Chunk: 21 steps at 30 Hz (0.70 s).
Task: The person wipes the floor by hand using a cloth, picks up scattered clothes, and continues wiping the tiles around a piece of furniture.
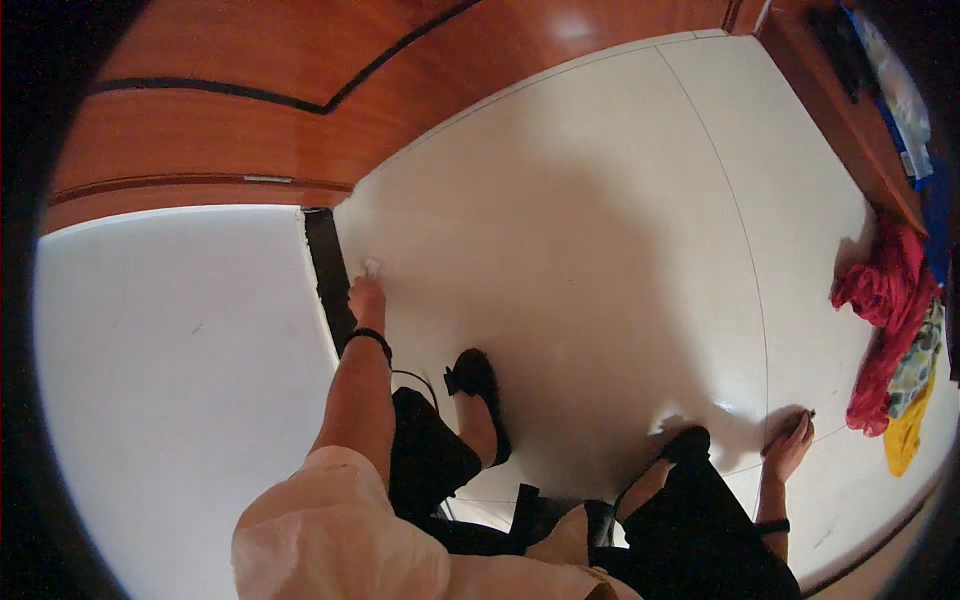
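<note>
My left hand [367,297] reaches down beside the dark skirting strip [328,268] at the foot of the white wall. Its fingers are closed on a small whitish thing [372,266] just above or on the floor; its kind is too small to tell. Far to the right, past my knee, my right hand [789,450] is low near the floor tiles. Its fingers are drawn together, and a small dark bit shows at their tips; what they hold is not clear. A dark band circles each wrist.
Pale floor tiles [560,270] spread between a reddish-brown wooden panel [220,130] and wooden furniture [835,110] on the right. Red cloth [895,310] and yellow cloth [905,440] lie at the right. My black shoes [478,385] stand below me, with a thin dark cable [425,380] near the left one.
</note>
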{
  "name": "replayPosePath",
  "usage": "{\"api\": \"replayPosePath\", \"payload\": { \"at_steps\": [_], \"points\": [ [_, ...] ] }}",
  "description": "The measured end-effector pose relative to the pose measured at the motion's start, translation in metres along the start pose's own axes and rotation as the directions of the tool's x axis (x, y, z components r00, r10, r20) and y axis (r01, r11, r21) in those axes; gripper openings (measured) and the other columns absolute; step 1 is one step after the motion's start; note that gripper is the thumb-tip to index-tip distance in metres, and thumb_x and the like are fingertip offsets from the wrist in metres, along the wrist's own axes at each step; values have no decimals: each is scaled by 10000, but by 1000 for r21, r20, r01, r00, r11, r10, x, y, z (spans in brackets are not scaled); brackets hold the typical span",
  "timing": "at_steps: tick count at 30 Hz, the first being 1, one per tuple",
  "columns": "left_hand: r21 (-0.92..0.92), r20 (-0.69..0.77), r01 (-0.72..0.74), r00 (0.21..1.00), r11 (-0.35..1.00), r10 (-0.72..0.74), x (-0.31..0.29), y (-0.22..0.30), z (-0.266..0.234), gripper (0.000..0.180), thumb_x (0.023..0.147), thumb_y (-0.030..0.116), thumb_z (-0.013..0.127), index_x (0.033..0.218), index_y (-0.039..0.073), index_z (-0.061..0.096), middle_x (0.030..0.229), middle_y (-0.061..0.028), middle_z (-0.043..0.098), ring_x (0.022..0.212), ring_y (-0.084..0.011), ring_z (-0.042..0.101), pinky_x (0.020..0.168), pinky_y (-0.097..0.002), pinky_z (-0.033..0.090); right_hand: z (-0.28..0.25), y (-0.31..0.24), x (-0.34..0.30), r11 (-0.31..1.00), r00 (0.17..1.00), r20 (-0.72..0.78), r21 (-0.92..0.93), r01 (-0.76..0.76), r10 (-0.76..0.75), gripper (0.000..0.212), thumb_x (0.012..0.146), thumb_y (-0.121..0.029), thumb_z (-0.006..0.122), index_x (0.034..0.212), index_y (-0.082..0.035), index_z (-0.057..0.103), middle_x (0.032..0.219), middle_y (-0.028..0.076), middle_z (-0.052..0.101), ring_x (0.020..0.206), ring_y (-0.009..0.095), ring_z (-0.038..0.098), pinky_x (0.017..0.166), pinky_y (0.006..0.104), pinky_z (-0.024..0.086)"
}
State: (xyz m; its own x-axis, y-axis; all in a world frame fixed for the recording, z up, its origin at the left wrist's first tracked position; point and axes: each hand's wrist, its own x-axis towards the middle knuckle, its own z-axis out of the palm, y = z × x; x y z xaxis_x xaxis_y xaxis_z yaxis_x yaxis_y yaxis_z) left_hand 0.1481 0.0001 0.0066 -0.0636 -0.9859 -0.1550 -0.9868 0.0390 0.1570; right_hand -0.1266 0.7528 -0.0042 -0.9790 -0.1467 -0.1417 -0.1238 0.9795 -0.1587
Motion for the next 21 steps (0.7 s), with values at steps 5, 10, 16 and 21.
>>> {"api": "replayPosePath", "payload": {
  "at_steps": [5, 10, 16, 21],
  "points": [
    [423, -336, 5, 930, 906, 152, -39, 69, 54, 369, 897, 310, 410, 1127, 41, 513, 1199, -141, 469, 1100, -272, 448, 913, -384, 390, -1, -8, 5, 996, 997, -5, 48, -81, 82, 390, 887, -114, 419, 1262, -9, 401, 1251, 221, 409, 1159, 376, 403, 979, 426, 343],
    [69, -208, -819, 546, 569, 812, -204, 221, 125, 380, 881, 147, 386, 1231, 5, 424, 1274, -159, 439, 1194, -287, 392, 1016, -412, 282, -1, 14, 5, 998, 998, 11, 6, -56, 56, 512, 841, -108, 418, 1339, -42, 314, 1294, 222, 352, 1196, 399, 357, 1009, 443, 329],
    [-737, 196, -675, -267, -38, 943, -368, 262, 120, 278, 815, 56, 425, 1042, 56, 585, 1130, -115, 551, 1093, -286, 473, 966, -404, 350, -4, -3, 30, 961, 988, -8, 231, -151, 157, 367, 902, -110, 411, 1256, -12, 424, 1189, 206, 423, 1107, 360, 448, 963, 412, 376],
    [-718, -158, -638, 536, 276, 829, -297, 281, 37, 316, 707, -80, 456, 964, 46, 588, 994, -116, 589, 995, -304, 518, 913, -377, 396, -39, -155, 48, 649, 899, -62, 671, 359, -434, 296, 853, -60, 444, 1137, -32, 523, 1179, 141, 519, 1049, 294, 491, 864, 393, 414]
  ]
}}
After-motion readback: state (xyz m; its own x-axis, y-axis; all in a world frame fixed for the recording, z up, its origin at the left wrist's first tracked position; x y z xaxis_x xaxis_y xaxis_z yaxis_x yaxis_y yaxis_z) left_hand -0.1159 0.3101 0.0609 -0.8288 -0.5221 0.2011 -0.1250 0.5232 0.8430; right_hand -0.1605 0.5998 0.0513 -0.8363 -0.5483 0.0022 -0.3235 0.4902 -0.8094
